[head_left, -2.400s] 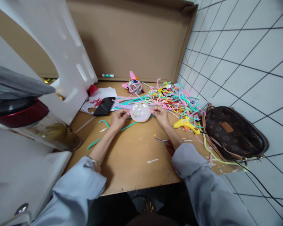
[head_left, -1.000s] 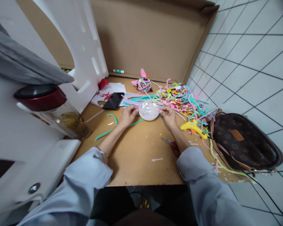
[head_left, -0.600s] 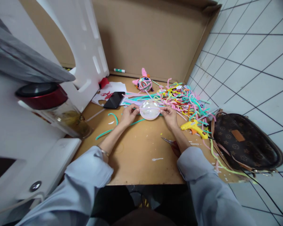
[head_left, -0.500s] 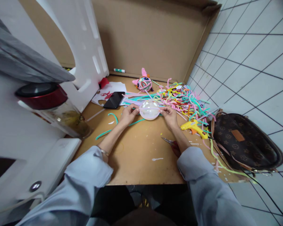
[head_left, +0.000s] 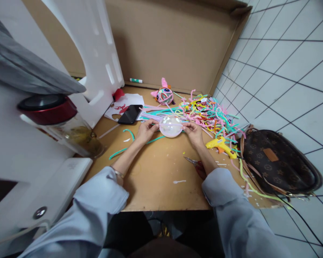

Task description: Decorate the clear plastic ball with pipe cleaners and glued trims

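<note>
A clear, pearly plastic ball (head_left: 170, 126) rests on the cardboard work surface (head_left: 156, 172). My left hand (head_left: 146, 131) pinches a pale pipe cleaner at the ball's left side. On the ball's right side, my right hand (head_left: 193, 132) pinches the same strand, which is drawn across the ball's top. Behind the ball lies a heap of coloured pipe cleaners (head_left: 204, 113). A ball wrapped in pipe cleaners, with pink ears (head_left: 164, 94), stands at the back.
A yellow glue gun (head_left: 221, 146) and a brown patterned bag (head_left: 278, 163) lie to the right. Scissors (head_left: 195, 164) sit under my right forearm. A black phone (head_left: 129, 114) on paper, a red-lidded jar (head_left: 61, 125) and white foam board (head_left: 97, 61) are on the left. Cardboard walls stand behind.
The view shifted between the oldest frame and one second ago. Both hands have stayed at the ball's sides, with only slight finger movement on the strand.
</note>
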Action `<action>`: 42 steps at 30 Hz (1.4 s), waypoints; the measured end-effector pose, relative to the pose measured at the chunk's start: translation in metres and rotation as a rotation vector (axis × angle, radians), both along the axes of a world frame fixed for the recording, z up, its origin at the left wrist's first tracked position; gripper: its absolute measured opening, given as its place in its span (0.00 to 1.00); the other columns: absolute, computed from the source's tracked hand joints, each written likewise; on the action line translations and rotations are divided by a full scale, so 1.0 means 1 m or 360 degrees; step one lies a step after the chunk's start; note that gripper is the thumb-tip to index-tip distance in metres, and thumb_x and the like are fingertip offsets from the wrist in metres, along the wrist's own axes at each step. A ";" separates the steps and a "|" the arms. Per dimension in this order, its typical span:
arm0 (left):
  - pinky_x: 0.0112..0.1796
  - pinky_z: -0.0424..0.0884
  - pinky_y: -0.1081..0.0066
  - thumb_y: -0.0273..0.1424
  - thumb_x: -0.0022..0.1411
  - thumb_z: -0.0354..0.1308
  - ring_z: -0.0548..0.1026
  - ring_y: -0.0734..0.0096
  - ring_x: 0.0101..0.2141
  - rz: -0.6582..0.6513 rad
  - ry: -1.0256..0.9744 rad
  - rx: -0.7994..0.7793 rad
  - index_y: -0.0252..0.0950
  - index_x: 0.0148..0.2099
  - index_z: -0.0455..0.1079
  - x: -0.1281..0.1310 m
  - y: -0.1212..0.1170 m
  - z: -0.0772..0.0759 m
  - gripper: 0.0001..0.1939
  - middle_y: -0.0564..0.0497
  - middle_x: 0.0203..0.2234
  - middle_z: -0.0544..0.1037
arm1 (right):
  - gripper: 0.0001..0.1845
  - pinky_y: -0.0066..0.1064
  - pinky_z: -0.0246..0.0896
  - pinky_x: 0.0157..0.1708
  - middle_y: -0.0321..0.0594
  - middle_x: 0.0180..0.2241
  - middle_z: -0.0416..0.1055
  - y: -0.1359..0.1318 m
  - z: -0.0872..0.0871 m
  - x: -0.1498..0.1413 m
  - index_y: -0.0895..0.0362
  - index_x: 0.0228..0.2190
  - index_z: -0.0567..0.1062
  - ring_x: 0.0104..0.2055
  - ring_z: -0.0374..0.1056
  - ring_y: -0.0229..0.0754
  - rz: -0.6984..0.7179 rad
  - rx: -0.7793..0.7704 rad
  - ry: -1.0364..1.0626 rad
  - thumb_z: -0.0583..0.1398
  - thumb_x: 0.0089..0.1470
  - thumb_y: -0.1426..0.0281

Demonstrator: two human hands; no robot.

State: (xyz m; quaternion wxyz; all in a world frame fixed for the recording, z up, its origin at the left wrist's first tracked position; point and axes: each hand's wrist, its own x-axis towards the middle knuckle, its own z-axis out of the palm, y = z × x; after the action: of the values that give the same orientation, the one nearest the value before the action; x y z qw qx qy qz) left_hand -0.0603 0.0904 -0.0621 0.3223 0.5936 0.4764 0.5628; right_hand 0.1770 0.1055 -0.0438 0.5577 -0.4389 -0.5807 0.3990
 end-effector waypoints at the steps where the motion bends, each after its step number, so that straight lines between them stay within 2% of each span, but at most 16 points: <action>1: 0.34 0.72 0.68 0.42 0.54 0.62 0.76 0.66 0.29 0.0005 0.0015 0.0014 0.36 0.35 0.75 0.000 0.000 0.000 0.14 0.50 0.28 0.80 | 0.13 0.39 0.69 0.42 0.40 0.30 0.79 0.000 0.000 0.000 0.56 0.27 0.78 0.35 0.74 0.44 -0.0001 -0.0003 0.0008 0.69 0.38 0.61; 11: 0.31 0.69 0.70 0.41 0.51 0.63 0.73 0.70 0.25 -0.0034 -0.0046 -0.0069 0.35 0.33 0.72 0.001 -0.005 0.009 0.14 0.53 0.22 0.77 | 0.13 0.38 0.70 0.41 0.39 0.30 0.79 0.000 0.001 -0.003 0.56 0.26 0.79 0.34 0.73 0.42 -0.0009 -0.0026 0.0061 0.69 0.37 0.61; 20: 0.30 0.69 0.71 0.46 0.43 0.70 0.70 0.74 0.23 -0.0042 -0.0282 -0.0218 0.34 0.30 0.72 0.000 -0.007 0.011 0.21 0.53 0.21 0.76 | 0.10 0.38 0.70 0.41 0.38 0.30 0.79 -0.002 0.003 -0.007 0.56 0.26 0.80 0.35 0.74 0.42 0.0072 0.0010 0.0118 0.68 0.38 0.64; 32: 0.28 0.70 0.71 0.47 0.44 0.69 0.70 0.74 0.22 -0.0045 -0.0201 -0.0200 0.35 0.30 0.71 -0.001 -0.009 0.013 0.21 0.54 0.20 0.75 | 0.03 0.34 0.69 0.36 0.35 0.25 0.77 0.001 -0.002 -0.017 0.56 0.24 0.77 0.30 0.72 0.40 -0.0051 0.0012 0.0094 0.65 0.42 0.70; 42: 0.31 0.71 0.71 0.44 0.48 0.66 0.73 0.72 0.24 -0.0049 -0.0070 -0.0143 0.35 0.31 0.71 0.001 -0.011 0.015 0.17 0.53 0.22 0.76 | 0.01 0.33 0.68 0.37 0.34 0.25 0.75 0.003 -0.002 -0.017 0.55 0.24 0.75 0.30 0.71 0.40 -0.0125 0.0014 0.0015 0.62 0.43 0.71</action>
State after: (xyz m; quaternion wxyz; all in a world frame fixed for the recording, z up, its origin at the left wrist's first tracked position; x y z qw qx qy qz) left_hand -0.0589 0.0796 -0.0474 0.3675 0.5733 0.4849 0.5487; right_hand 0.1602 0.1089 -0.0461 0.5774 -0.4571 -0.5621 0.3763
